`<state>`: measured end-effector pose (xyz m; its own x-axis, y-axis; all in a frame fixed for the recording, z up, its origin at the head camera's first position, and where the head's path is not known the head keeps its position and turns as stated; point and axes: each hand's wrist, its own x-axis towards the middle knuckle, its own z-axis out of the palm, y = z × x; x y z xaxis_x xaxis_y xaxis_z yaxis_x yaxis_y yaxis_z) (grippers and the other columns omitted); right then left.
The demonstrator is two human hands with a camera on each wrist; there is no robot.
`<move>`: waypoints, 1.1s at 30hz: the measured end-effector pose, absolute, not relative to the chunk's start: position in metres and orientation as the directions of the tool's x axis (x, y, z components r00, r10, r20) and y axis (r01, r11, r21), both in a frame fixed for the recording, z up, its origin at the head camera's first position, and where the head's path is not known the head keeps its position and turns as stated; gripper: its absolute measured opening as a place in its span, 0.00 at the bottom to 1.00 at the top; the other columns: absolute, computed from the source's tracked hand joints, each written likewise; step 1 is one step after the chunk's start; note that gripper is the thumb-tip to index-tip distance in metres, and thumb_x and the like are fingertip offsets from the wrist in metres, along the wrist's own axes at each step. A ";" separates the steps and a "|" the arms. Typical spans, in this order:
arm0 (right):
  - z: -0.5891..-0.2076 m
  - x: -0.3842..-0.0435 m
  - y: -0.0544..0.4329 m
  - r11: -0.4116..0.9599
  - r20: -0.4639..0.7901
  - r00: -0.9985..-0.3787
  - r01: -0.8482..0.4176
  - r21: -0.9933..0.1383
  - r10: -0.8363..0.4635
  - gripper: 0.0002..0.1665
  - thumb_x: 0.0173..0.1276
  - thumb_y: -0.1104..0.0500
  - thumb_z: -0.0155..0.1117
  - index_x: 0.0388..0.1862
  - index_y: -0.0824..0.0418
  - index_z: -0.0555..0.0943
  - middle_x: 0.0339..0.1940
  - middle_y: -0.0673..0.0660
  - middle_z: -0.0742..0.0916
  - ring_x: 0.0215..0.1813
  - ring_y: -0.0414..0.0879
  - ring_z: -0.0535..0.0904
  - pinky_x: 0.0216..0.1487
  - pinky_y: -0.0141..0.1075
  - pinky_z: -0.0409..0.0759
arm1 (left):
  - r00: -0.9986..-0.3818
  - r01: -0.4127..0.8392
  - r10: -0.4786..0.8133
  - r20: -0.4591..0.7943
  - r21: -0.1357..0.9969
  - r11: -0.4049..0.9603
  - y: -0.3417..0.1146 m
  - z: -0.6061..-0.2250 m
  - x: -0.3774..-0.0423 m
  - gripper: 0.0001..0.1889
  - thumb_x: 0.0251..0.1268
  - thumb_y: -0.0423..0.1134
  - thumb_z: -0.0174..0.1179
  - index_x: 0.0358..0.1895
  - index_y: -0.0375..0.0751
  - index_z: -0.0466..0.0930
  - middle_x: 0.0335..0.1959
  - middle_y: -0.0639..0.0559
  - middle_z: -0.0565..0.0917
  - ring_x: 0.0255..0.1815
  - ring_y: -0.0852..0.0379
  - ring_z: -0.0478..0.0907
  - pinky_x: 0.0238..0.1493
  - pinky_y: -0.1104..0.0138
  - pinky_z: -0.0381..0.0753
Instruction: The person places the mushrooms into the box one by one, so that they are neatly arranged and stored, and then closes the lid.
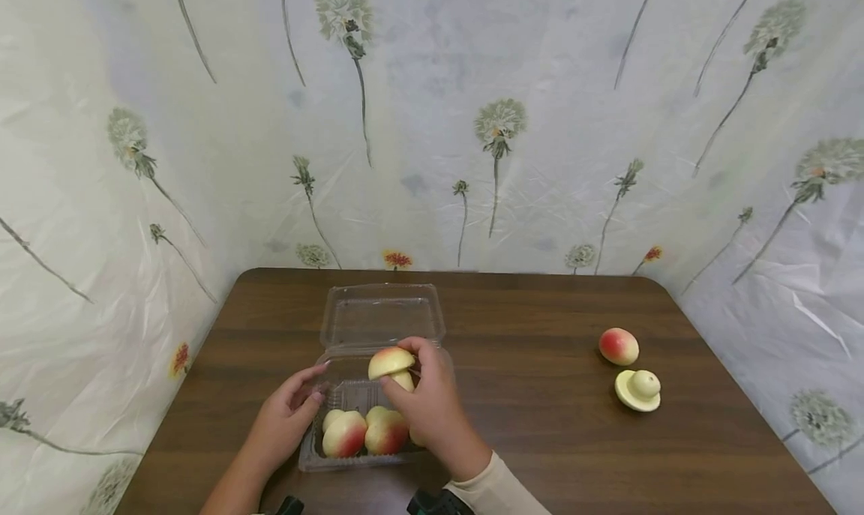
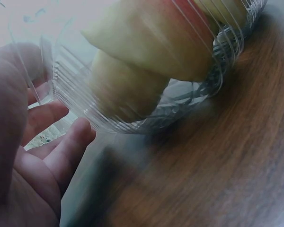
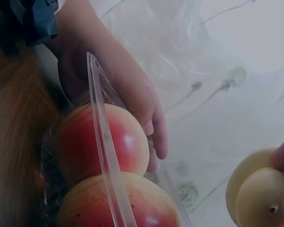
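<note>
My right hand [image 1: 435, 395] pinches a mushroom-shaped piece [image 1: 391, 362] with a yellow and red cap and a pale stem, above a clear plastic container [image 1: 367, 462]. In the right wrist view the held piece [image 3: 255, 189] shows a small dark hole at its stem end. Inside the container's near part lie similar pieces, among them one at left [image 1: 346, 434] and one beside it [image 1: 387, 432]. At the container's left side is my left hand [image 1: 282, 425], thumb and fingers spread, fingertips touching the plastic wall [image 2: 80, 101].
The container's hinged lid [image 1: 383, 316] lies back, away from me. On the right of the brown wooden table [image 1: 526, 440], a red and yellow piece [image 1: 619, 346] rests cap up, and another [image 1: 637, 391] sits stem up. A floral sheet [image 1: 432, 125] hangs behind the table.
</note>
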<state>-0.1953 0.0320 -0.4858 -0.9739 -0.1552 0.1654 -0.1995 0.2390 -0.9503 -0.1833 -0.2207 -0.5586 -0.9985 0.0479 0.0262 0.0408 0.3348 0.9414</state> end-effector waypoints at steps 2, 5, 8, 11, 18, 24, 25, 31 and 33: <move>-0.487 -0.195 0.031 0.247 0.154 -0.975 -0.191 -0.950 -0.162 0.29 0.66 0.61 0.74 0.63 0.60 0.73 0.58 0.60 0.79 0.57 0.51 0.81 0.50 0.34 0.83 | -0.999 0.031 0.045 0.017 0.941 0.336 -0.220 -0.558 -0.184 0.23 0.79 0.33 0.58 0.73 0.52 0.75 0.68 0.46 0.82 0.66 0.47 0.82 0.59 0.71 0.80; -0.487 -0.196 0.027 0.272 0.152 -0.974 -0.194 -0.942 -0.169 0.30 0.66 0.58 0.75 0.64 0.59 0.73 0.60 0.59 0.78 0.58 0.51 0.81 0.50 0.34 0.84 | -0.999 0.021 0.043 0.007 0.945 0.326 -0.221 -0.559 -0.183 0.23 0.79 0.32 0.58 0.73 0.53 0.74 0.65 0.45 0.84 0.66 0.47 0.82 0.58 0.72 0.80; -0.486 -0.196 0.023 0.289 0.156 -0.972 -0.203 -0.936 -0.178 0.31 0.66 0.57 0.75 0.64 0.58 0.73 0.59 0.57 0.79 0.58 0.49 0.81 0.51 0.34 0.84 | -0.999 0.023 0.042 0.010 0.949 0.315 -0.221 -0.559 -0.183 0.23 0.79 0.32 0.58 0.73 0.53 0.75 0.64 0.46 0.84 0.65 0.48 0.83 0.57 0.74 0.80; -0.485 -0.197 0.019 0.297 0.158 -0.968 -0.211 -0.931 -0.193 0.30 0.66 0.56 0.75 0.64 0.57 0.73 0.58 0.55 0.80 0.56 0.46 0.81 0.51 0.34 0.84 | -0.999 0.024 0.041 0.011 0.948 0.317 -0.222 -0.558 -0.183 0.23 0.79 0.33 0.58 0.72 0.53 0.75 0.65 0.46 0.83 0.64 0.48 0.83 0.56 0.75 0.80; -0.483 -0.197 0.010 0.322 0.125 -0.966 -0.196 -0.926 -0.226 0.30 0.67 0.53 0.74 0.64 0.54 0.73 0.58 0.52 0.80 0.57 0.44 0.81 0.55 0.36 0.83 | -0.999 0.017 0.050 0.001 0.948 0.319 -0.222 -0.559 -0.184 0.23 0.79 0.33 0.58 0.73 0.52 0.74 0.69 0.46 0.81 0.66 0.48 0.82 0.57 0.75 0.79; -0.484 -0.198 0.003 0.344 0.104 -0.963 -0.189 -0.920 -0.251 0.28 0.69 0.51 0.74 0.64 0.52 0.74 0.58 0.49 0.81 0.58 0.43 0.81 0.57 0.37 0.83 | -0.999 0.033 0.042 0.020 0.942 0.333 -0.222 -0.558 -0.184 0.23 0.79 0.33 0.59 0.72 0.52 0.75 0.68 0.47 0.81 0.65 0.49 0.83 0.56 0.75 0.79; -0.484 -0.198 0.002 0.347 0.097 -0.962 -0.185 -0.919 -0.256 0.28 0.69 0.52 0.73 0.64 0.51 0.74 0.58 0.49 0.81 0.58 0.43 0.81 0.56 0.36 0.83 | -0.999 0.037 0.040 0.024 0.942 0.335 -0.222 -0.557 -0.184 0.23 0.78 0.33 0.59 0.72 0.51 0.75 0.68 0.47 0.82 0.64 0.49 0.83 0.56 0.75 0.79; -0.486 -0.201 -0.005 0.420 0.087 -0.961 -0.194 -0.886 -0.261 0.28 0.69 0.52 0.74 0.64 0.52 0.75 0.55 0.48 0.81 0.51 0.41 0.80 0.48 0.34 0.82 | -0.998 0.057 0.052 0.043 0.944 0.324 -0.222 -0.557 -0.184 0.23 0.78 0.32 0.59 0.72 0.49 0.75 0.68 0.46 0.82 0.65 0.47 0.82 0.58 0.73 0.80; -0.486 -0.202 -0.008 0.458 0.091 -0.962 -0.204 -0.865 -0.256 0.28 0.69 0.52 0.74 0.65 0.53 0.76 0.55 0.49 0.81 0.48 0.41 0.80 0.45 0.33 0.82 | -0.998 0.056 0.055 0.040 0.946 0.320 -0.221 -0.557 -0.183 0.23 0.78 0.33 0.59 0.72 0.50 0.75 0.68 0.46 0.82 0.66 0.47 0.82 0.58 0.72 0.80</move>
<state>-0.2020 -0.0075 -0.4864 -0.9624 -0.2559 0.0914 -0.2039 0.4576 -0.8655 -0.1835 -0.2213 -0.5575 -0.9977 0.0551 0.0404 0.0560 0.3202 0.9457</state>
